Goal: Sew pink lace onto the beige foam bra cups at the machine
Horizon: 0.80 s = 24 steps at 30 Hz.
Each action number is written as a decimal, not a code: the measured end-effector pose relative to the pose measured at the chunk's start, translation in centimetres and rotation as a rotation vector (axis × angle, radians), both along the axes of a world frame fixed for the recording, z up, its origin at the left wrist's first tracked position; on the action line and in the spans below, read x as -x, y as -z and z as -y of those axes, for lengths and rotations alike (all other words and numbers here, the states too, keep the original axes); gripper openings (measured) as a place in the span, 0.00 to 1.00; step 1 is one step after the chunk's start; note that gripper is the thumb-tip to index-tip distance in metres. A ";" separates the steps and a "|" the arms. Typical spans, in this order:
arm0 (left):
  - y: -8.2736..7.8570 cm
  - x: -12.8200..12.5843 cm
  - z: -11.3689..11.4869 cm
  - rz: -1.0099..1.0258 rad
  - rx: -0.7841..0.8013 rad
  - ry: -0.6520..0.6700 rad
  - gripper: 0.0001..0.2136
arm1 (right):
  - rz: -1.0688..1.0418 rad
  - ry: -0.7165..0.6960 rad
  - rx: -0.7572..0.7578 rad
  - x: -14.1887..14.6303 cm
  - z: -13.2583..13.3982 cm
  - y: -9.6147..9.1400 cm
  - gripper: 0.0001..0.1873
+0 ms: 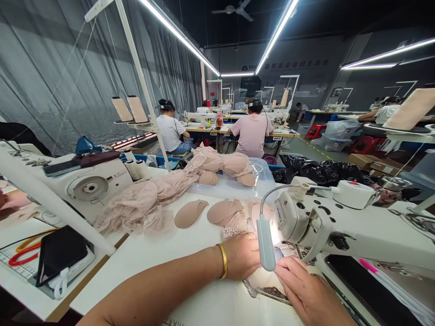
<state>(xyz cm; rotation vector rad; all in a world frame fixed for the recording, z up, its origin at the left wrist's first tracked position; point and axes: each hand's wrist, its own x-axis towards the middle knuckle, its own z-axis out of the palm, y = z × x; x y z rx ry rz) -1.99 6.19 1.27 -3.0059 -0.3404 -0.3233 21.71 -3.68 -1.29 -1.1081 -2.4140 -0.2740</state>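
- From here, the left hand (239, 257) bends behind the lamp (266, 244), its grip hidden
- The right hand (301, 283) has fingers together, slightly bent; I can't tell its hold
- Beige lace (234, 226) lies just beyond the left hand; best kept flat, fingertips clear of the sewing machine (292, 222)

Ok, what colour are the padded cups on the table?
The padded cups are pinkish beige, clearest in the head view.

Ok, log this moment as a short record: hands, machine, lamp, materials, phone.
Left hand: at the sewing area, fingertips hidden; gold bangle on the wrist
Right hand: opposite it, grip unclear
Sewing machine: white, head just beyond the right hand
Lamp: gooseneck, hanging before the machine head
Beige cups: on the table beyond the left hand
Lace fabric: heaped left of them
Black phone: right of the right hand
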 end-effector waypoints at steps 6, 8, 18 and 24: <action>0.2 0.0 -0.4 0.043 -0.009 0.077 0.03 | 0.022 0.008 0.027 -0.1 -0.1 0.1 0.15; 0.4 0.1 -0.6 0.068 -0.008 0.087 0.04 | 0.021 0.002 0.044 -0.1 0.0 0.1 0.13; 0.7 0.1 -1.7 0.082 0.031 0.156 0.08 | -0.044 0.074 0.090 -0.1 0.4 1.5 0.19; 0.5 0.2 -2.2 0.017 0.042 0.063 0.10 | -0.030 0.078 0.090 0.0 0.1 1.9 0.15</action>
